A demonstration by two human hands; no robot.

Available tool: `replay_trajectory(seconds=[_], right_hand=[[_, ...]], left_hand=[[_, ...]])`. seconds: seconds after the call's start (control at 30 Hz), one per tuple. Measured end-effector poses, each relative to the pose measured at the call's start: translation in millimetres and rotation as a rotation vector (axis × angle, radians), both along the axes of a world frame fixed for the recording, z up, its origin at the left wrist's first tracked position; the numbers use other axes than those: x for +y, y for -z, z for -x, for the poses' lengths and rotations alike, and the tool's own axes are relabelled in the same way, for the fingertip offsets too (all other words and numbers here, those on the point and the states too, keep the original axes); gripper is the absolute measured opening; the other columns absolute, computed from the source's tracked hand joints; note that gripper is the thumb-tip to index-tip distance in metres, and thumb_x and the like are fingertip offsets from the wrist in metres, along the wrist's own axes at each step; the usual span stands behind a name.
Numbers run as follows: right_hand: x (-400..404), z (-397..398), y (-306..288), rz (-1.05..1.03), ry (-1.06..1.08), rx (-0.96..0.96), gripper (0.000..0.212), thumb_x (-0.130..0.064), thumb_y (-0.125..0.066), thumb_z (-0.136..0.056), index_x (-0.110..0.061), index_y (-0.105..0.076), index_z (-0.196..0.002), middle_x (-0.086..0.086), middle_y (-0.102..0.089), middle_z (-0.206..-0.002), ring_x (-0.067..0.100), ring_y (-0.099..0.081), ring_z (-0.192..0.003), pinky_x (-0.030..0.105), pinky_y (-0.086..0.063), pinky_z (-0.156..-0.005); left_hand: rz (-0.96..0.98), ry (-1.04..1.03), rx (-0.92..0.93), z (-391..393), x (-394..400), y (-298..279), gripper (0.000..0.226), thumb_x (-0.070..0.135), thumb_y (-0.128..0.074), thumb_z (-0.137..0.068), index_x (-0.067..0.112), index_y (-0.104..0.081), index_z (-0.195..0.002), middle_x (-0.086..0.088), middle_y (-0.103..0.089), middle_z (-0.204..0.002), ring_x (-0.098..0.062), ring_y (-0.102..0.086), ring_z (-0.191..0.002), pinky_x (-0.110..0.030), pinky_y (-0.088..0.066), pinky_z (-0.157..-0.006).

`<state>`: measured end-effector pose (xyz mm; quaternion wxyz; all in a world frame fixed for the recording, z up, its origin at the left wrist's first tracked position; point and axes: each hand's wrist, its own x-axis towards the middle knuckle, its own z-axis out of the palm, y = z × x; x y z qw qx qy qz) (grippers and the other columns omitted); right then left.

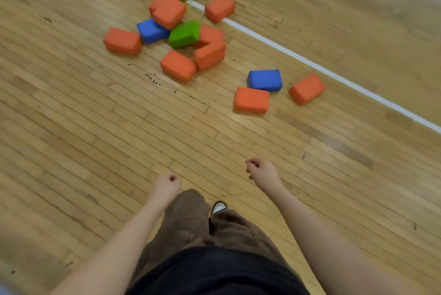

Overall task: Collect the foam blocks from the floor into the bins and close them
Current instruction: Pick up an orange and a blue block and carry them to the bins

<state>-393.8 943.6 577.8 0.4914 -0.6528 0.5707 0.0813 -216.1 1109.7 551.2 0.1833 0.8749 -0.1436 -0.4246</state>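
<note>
Several foam blocks lie scattered on the wooden floor ahead of me. A heap of orange, blue and green ones sits at upper centre, with an orange block at its near edge and a green block on top. Closer, to the right, lie an orange block, a blue block and another orange block. My left hand hangs low with loosely curled fingers and holds nothing. My right hand hangs the same way, well short of the nearest blocks. No bin is in view.
A white painted line runs diagonally across the gym floor behind the blocks. My brown trousers and one shoe tip show at the bottom centre.
</note>
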Motion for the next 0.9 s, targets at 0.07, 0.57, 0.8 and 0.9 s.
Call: replay_trajectory(seconds=[0.07,0.57,0.8,0.9], right_hand=[[-30,-26,-1,-0.001,-0.008,-0.016,0.03,-0.022,-0.04,-0.098,-0.013,-0.059,-0.119,0.002,-0.064,-0.095,0.022,-0.063,-0.089,0.034,-0.052,-0.076],[-253,-206,64,-0.137,0.284,0.015,0.029,-0.019,-0.042,-0.097,-0.013,-0.059,-0.119,0.001,-0.063,-0.094,0.017,-0.06,-0.085,0.024,-0.048,-0.065],[-351,-222,146,-0.158,0.51,-0.001,0.025,-0.021,-0.048,-0.093,-0.016,-0.062,-0.114,0.0,-0.067,-0.09,0.016,-0.065,-0.083,0.034,-0.055,-0.079],[-401,-219,218,-0.119,0.424,0.033,0.025,-0.022,-0.049,-0.092,-0.016,-0.062,-0.113,0.001,-0.065,-0.096,0.02,-0.062,-0.086,0.032,-0.05,-0.075]], left_hand=[[-0.018,-0.053,0.026,-17,-22,7,0.029,0.022,-0.042,-0.096,0.024,-0.048,-0.068,-0.002,-0.054,-0.073,-0.014,-0.048,-0.063,-0.026,-0.036,-0.055],[-0.048,0.156,0.11,-223,-316,62,0.014,0.027,-0.041,-0.096,0.02,-0.053,-0.093,-0.003,-0.059,-0.083,-0.014,-0.048,-0.065,-0.026,-0.037,-0.056],[0.026,0.505,0.038,-239,-464,111,0.027,0.027,-0.041,-0.097,0.013,-0.058,-0.113,0.0,-0.063,-0.102,-0.018,-0.059,-0.089,-0.035,-0.051,-0.078],[0.038,0.61,-0.034,-230,-515,177,0.032,0.027,-0.042,-0.096,0.013,-0.057,-0.121,-0.003,-0.057,-0.119,-0.021,-0.055,-0.105,-0.038,-0.048,-0.09]])
